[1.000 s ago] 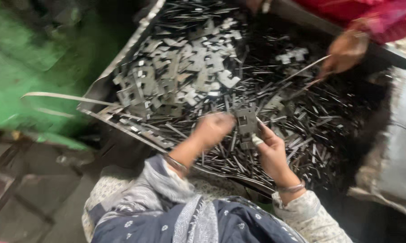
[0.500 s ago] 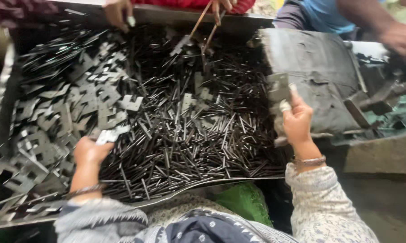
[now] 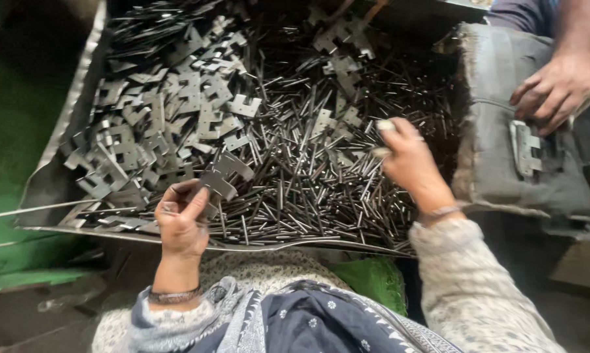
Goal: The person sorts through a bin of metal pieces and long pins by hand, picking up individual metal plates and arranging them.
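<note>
Notched metal plates (image 3: 222,175), flat and grey, are pinched between the thumb and fingers of my left hand (image 3: 180,222) at the lower left of the frame, just above the near rim of the metal tray (image 3: 60,153). My right hand (image 3: 409,160) hovers right of centre over the heap of thin dark pins (image 3: 301,170), fingers spread loose and gripping nothing I can make out. More loose plates (image 3: 158,111) lie piled in the upper left part of the tray, touching and overlapping the pins. At the upper right, another person's hand (image 3: 556,88) rests on a worn grey block (image 3: 504,144) that carries a small hinge-like plate (image 3: 524,147).
</note>
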